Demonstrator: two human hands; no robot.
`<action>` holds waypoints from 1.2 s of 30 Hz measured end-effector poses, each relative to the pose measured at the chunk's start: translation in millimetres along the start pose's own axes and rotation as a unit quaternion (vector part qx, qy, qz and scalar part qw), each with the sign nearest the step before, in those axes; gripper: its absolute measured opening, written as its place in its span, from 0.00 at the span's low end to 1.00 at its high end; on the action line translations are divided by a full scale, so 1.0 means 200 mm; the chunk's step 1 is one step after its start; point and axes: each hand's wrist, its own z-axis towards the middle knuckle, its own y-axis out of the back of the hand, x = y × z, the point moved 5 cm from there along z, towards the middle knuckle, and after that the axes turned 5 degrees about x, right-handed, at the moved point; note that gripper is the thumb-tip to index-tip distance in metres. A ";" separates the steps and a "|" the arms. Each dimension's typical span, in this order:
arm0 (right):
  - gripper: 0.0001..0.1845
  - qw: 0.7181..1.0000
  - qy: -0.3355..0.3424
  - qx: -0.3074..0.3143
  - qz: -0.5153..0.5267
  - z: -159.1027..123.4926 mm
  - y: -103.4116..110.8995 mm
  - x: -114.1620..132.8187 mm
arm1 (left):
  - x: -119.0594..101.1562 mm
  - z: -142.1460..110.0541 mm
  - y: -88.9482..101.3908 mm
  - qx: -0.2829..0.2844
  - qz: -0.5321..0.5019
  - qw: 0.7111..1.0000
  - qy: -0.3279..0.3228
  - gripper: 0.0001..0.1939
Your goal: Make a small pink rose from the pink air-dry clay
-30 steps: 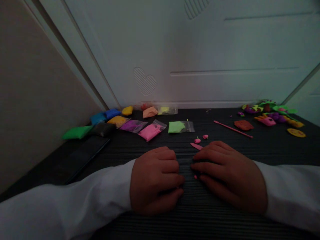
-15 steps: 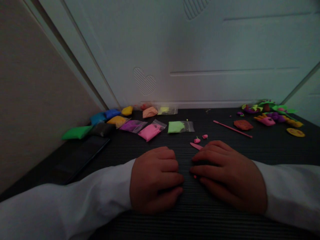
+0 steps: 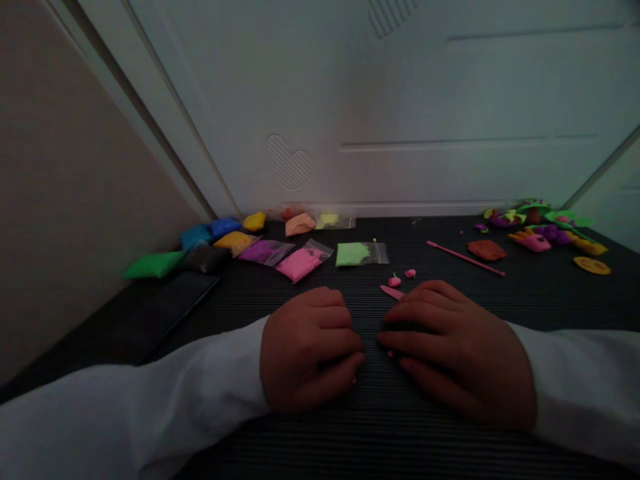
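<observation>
My left hand [image 3: 313, 350] rests on the dark table with its fingers curled and its thumb pressed toward the index finger. Whatever is in that pinch is hidden. A tiny pink clay bit [image 3: 355, 381] shows just below the thumb tip. Across a narrow gap, my right hand [image 3: 453, 353] lies palm down, fingers loosely stretched and a little apart. Another small pink clay bit [image 3: 391, 354] sits between its index finger and thumb. The blade of a pink plastic clay knife [image 3: 392, 292] pokes out from beneath the right hand. Two pink clay buds [image 3: 395, 282] lie beyond it.
Bagged clay lies along the left and back, including a pink bag [image 3: 303, 262] and a light green bag [image 3: 354, 254]. A dark flat device [image 3: 170, 313] is at left. Rightward lie a pink stick tool [image 3: 465, 258], a reddish-brown clay lump [image 3: 487, 250] and clay figures [image 3: 535, 241].
My left hand has shifted slightly up and its thumb has risen, uncovering the small pink bit below it. The right hand has hardly moved.
</observation>
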 end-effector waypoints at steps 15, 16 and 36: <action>0.17 0.999 -0.009 -0.038 0.001 -0.01 0.02 -0.02 | 0.05 0.00 0.00 -0.030 0.002 0.998 0.053 0.12; 0.16 0.999 -0.008 -0.036 0.001 -0.01 0.02 -0.02 | 0.05 0.00 0.00 -0.032 0.002 0.998 0.057 0.12; 0.11 0.999 -0.021 -0.037 -0.017 0.00 0.02 -0.01 | 0.04 0.00 -0.01 -0.022 0.086 0.992 0.084 0.13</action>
